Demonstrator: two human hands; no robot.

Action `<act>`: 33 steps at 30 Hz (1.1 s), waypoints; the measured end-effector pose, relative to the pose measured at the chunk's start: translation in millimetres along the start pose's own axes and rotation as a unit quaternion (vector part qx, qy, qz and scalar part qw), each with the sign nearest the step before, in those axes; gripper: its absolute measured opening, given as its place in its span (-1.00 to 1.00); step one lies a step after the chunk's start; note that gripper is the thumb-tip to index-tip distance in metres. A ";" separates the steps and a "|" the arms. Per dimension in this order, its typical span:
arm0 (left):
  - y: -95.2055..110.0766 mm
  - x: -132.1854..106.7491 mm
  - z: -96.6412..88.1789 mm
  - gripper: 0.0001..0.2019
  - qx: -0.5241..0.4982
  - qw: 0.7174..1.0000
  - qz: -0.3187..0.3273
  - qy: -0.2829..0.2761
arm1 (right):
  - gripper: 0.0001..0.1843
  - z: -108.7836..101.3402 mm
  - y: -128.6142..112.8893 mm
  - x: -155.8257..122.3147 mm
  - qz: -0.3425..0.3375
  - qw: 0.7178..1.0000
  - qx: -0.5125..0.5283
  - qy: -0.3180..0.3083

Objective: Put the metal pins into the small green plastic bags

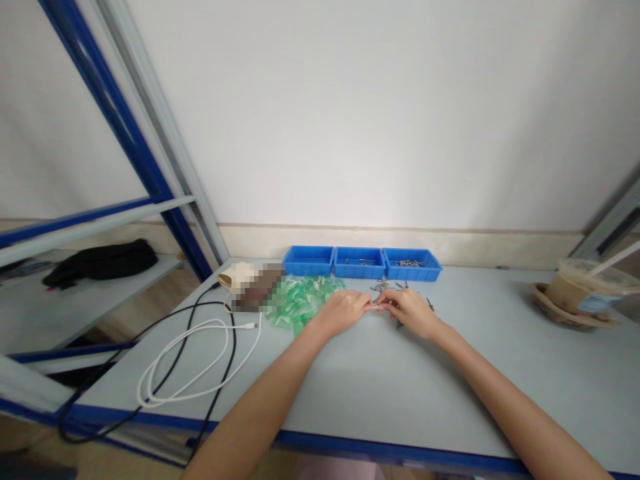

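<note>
My left hand point(346, 311) and my right hand point(407, 311) meet above the table, fingertips pinched on a small silvery metal piece point(375, 305). Its exact kind is too small to make out. Just behind my fingers lie several loose metal pieces point(383, 285). A darker, slim piece point(430, 304) rests to the right of my right hand, and more are partly hidden beneath that hand. Spread out left of my left hand is a pile of small green-and-clear plastic bags point(300, 300), partly covered by my left forearm.
Three blue bins line the wall: left point(309, 268), middle point(359, 269) with a few thin pieces, right point(413, 273) with many metal parts. White cable point(170, 400) and black cable point(231, 360) loop at left, near a blurred brown object point(257, 293). A cup point(580, 287) stands far right.
</note>
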State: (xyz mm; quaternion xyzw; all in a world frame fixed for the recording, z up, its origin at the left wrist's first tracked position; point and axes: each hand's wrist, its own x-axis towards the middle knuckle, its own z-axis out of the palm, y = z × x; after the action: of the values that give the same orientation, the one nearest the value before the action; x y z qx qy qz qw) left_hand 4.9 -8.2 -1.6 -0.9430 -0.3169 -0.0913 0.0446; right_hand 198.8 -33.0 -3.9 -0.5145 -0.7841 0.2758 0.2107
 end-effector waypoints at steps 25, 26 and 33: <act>-15.5 -1.6 -6.6 -0.51 -0.049 0.981 -0.186 0.018 | -0.66 -34.5 -2.3 106.4 0.096 0.972 -0.177 0.118; -15.1 -1.4 -6.6 -0.52 -0.044 0.983 -0.177 0.017 | -0.70 -33.9 -0.3 99.5 0.078 0.972 -0.189 0.114; -10.5 0.9 -5.0 -0.54 -0.013 0.990 -0.141 -0.005 | -0.76 -3.5 32.8 30.3 -0.055 0.989 -0.128 -0.052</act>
State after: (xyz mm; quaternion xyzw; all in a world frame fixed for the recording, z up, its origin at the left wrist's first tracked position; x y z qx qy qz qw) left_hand -1.4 -0.1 3.7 -0.8896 -0.4460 -0.0965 0.0173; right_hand 212.1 6.2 -21.2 -0.4786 -0.8496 0.1878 0.1173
